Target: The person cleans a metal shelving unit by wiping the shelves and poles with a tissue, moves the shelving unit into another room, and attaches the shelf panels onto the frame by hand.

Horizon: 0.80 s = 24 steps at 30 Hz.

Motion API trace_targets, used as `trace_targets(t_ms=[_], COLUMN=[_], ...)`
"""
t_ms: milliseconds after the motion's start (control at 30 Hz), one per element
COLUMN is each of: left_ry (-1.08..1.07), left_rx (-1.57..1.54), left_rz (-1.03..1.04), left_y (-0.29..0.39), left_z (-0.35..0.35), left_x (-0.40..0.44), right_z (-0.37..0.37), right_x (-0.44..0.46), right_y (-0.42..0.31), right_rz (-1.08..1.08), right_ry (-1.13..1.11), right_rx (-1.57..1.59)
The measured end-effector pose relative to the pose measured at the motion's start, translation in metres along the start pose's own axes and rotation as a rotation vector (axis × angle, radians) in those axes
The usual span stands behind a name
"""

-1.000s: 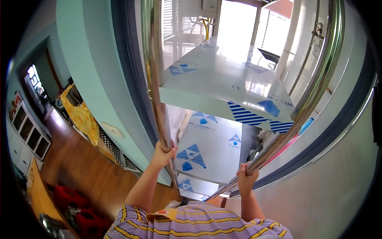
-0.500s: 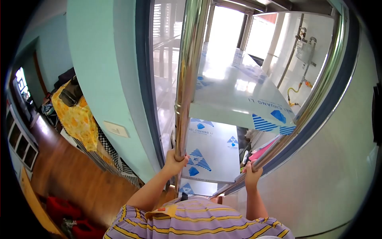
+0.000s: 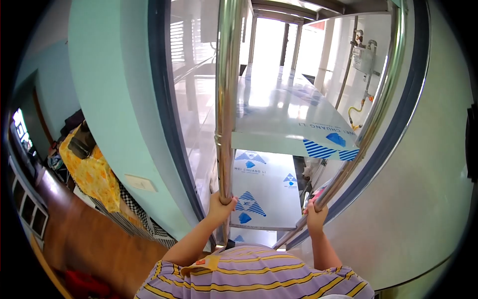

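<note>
A tall metal shelf rack stands in front of me inside a doorway, its shelves wrapped in printed film. My left hand [image 3: 222, 205] is wrapped round the rack's left metal post [image 3: 227, 109], low down. Round the right metal post [image 3: 354, 154] my right hand [image 3: 315, 217] is closed at about the same height. Between the posts lie the upper shelf [image 3: 284, 112] and a lower shelf [image 3: 269, 192], both bearing blue markings. Part of a still lower shelf [image 3: 254, 236] shows near my shirt.
A dark door frame [image 3: 167, 99] runs close to the left post, with a green wall [image 3: 107, 99] and switch plate [image 3: 140, 183] beside it. Pipes and a gas meter [image 3: 362, 59] hang on the right beyond the doorway. A yellow cloth [image 3: 89, 164] covers furniture at left.
The view has shifted, so the rack and doorway appear slightly further left. Both hands keep their grip on the posts, and more of the lower shelf's print shows.
</note>
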<state>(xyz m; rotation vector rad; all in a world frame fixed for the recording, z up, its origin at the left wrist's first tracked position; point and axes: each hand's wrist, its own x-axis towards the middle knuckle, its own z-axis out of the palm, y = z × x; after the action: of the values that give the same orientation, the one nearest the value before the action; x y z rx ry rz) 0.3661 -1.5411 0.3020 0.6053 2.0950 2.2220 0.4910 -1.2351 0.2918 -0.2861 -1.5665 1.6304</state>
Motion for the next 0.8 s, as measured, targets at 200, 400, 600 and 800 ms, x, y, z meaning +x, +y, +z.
trace_targets(t_ms=[200,400,600,800], left_ry=[0.025,0.037,0.066,0.073], left_rx=[-0.027,-0.021,-0.111,-0.075], left_rz=[-0.022,-0.022,0.002,0.000], left_y=[-0.014,-0.009,-0.008,-0.007], left_z=[0.002,-0.005,-0.011,-0.011], left_x=[0.028,0.039,0.045,0.044], right_z=[0.011,0.020,0.029,0.035], right_x=[0.019,0.029,0.033,0.030], right_y=[0.010,0.027,0.027,0.008], right_rz=[0.002,0.016,-0.014,0.011], right_ry=[0.034,0.042,-0.002,0.015], right_rx=[-0.017,0.003,-0.003,-0.042])
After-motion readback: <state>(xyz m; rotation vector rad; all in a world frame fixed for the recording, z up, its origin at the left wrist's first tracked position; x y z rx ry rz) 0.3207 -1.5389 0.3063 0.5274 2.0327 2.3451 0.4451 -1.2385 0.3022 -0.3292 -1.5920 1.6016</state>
